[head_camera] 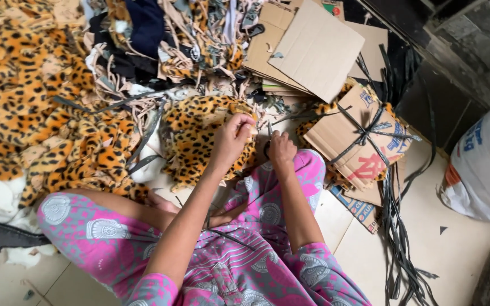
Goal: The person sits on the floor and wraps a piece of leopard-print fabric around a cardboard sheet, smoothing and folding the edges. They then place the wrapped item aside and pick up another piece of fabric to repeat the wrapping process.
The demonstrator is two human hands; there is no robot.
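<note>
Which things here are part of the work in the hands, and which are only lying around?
In use:
left hand gripping the leopard-print fabric piece
right hand holding small scissors, only partly visible

Lying about:
heap of leopard-print fabric
flat cardboard sheets
tied cardboard bundle
black straps
white sack

The right hand (282, 148) hides most of a small dark tool, so its kind cannot be told. The white sack (483, 164) is cut off by the right edge, and the leopard-print fabric pile (24, 107) by the left edge.
</note>
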